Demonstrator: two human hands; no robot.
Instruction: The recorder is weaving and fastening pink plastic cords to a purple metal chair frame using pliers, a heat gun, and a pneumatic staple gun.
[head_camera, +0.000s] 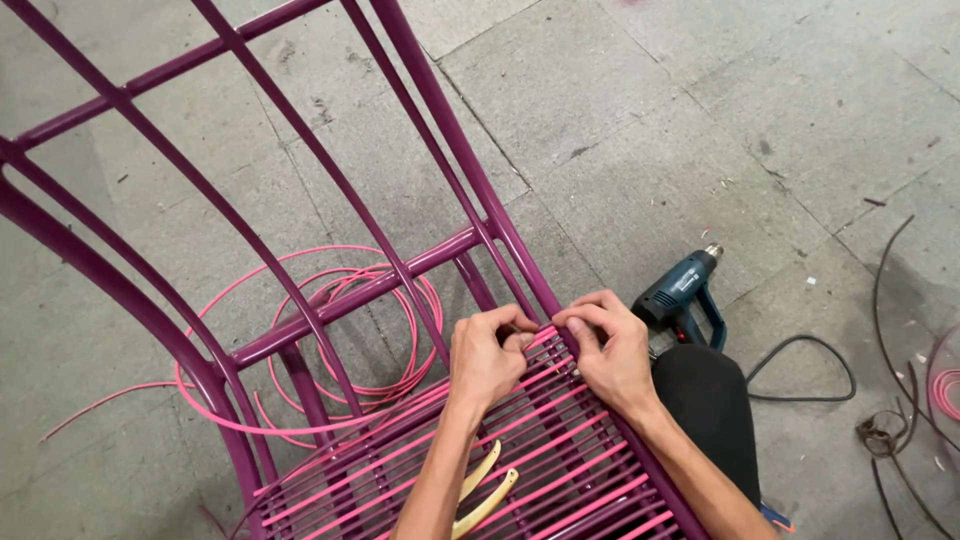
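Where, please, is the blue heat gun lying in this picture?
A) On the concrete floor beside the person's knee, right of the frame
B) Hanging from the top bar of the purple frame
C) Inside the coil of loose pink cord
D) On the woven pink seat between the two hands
A: the blue heat gun lies on the concrete floor, just right of the purple frame and beside the dark-clad knee.

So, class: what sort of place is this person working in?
Probably a furniture workshop floor: a purple metal chair frame half-woven with pink plastic cord, a blue heat gun and offcuts on bare grey concrete slabs.
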